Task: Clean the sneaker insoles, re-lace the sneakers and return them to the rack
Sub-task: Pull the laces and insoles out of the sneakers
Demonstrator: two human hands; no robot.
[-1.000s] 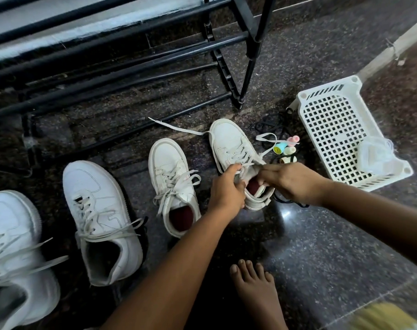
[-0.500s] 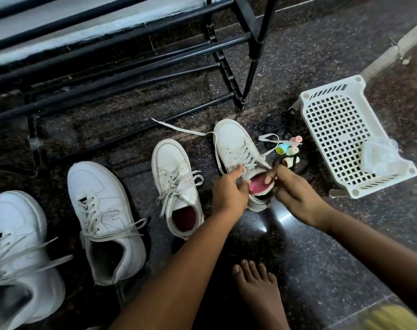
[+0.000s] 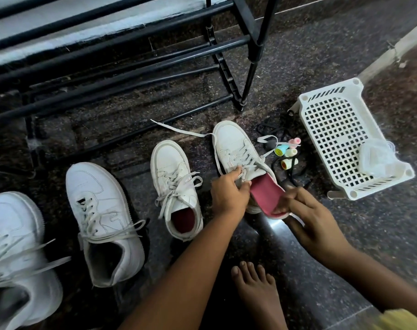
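1. Pink insole sits in the middle of the frame, half out of a white sneaker.
2. Right hand pinches its heel end with curled fingers.
3. Left hand grips the sneaker's laced top.
4. Another sneaker stands just left; a white basket sits far right.

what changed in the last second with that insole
The right hand has drawn the pink insole back and up, so its heel end is now out of the rightmost sneaker. The left hand still holds that sneaker's tongue. The neighbouring sneaker and the basket have not moved.
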